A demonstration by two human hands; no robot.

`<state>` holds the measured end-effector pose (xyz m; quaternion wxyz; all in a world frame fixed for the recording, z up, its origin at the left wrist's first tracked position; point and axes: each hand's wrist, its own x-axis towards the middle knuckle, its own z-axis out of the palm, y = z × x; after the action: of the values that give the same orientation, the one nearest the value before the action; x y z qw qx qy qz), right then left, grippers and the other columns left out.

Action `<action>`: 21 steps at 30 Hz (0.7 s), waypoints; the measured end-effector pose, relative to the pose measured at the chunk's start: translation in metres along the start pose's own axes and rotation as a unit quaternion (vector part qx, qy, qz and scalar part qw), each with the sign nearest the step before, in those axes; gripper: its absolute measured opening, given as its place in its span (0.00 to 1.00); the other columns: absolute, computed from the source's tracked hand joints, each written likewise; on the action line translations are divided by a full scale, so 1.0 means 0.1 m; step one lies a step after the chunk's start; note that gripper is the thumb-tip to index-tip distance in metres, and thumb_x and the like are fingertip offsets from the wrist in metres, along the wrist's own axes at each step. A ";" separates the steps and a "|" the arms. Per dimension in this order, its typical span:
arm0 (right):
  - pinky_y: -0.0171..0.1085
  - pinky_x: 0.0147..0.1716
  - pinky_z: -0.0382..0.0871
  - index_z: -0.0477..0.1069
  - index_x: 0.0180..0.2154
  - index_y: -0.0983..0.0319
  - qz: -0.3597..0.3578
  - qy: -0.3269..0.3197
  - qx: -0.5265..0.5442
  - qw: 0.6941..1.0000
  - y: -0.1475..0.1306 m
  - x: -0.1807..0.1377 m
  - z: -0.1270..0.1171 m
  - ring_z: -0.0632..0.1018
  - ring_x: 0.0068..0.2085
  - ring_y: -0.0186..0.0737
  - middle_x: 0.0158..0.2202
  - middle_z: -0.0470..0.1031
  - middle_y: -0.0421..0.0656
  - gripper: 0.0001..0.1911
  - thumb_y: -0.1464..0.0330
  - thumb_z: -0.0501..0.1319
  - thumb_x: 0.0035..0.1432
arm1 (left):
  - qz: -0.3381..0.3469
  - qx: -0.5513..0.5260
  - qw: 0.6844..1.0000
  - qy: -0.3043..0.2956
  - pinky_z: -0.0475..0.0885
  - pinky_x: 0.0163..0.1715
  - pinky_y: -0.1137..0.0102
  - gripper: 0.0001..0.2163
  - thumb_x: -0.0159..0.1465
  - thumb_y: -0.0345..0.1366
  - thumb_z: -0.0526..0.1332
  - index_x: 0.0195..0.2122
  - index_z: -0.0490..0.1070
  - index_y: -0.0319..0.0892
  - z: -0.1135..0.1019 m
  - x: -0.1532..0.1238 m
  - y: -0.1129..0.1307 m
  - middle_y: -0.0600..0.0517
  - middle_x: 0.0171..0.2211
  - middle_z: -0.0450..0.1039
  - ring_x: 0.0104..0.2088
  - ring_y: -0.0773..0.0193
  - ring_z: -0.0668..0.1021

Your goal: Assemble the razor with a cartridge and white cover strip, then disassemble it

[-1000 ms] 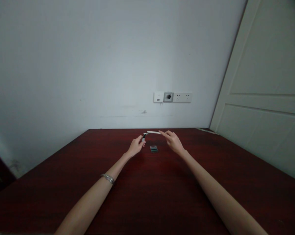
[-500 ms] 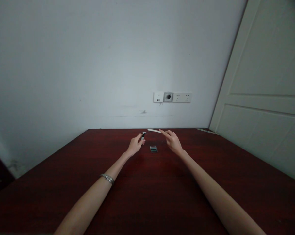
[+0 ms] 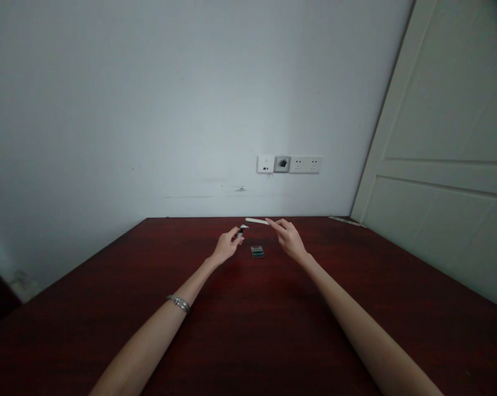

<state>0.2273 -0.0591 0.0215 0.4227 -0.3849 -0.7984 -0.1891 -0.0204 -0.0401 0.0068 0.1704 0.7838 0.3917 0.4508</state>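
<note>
While two bare arms reach forward over a dark red table [image 3: 248, 335], the left hand [image 3: 225, 246] and the right hand [image 3: 290, 241] face each other, well short of touching. The left thumb and fingers are clamped on the grey handle of a small razor-like tool [image 3: 240, 232]; its long axis points up and away from those fingers, leaning slightly right, with the pale head at the far end. The right fingers are pinched together on one end of a slim white stick [image 3: 256, 221], the index finger stretched towards it. From the right fingertips the stick runs almost straight across to the left, its free end a touch farther off. That free end sits just above and slightly right of the tool's head, beyond the left fingertips, so the left hand is the nearer one to it. A narrow gap seems to separate stick and head, though depth is hard to judge. Between the hands, closer to the wearer than either set of fingertips, a small clear case [image 3: 257, 252] lies on the table, nearer the left fingers.
</note>
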 end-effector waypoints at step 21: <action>0.40 0.41 0.61 0.56 0.59 0.51 -0.018 -0.002 -0.011 1.000 0.04 -0.08 0.09 0.68 0.38 0.38 0.37 0.68 0.44 0.29 0.79 0.46 0.59 | -0.024 -0.002 1.000 0.002 0.67 0.31 0.76 0.06 0.58 0.36 0.56 0.34 0.68 0.41 -0.03 -0.01 0.05 0.53 0.27 0.74 0.30 0.66 0.77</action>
<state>0.2279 -0.0546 0.0101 0.4132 -0.3757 -0.8038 -0.2049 -0.0206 -0.0440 0.0108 0.1823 0.7726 0.4100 0.4491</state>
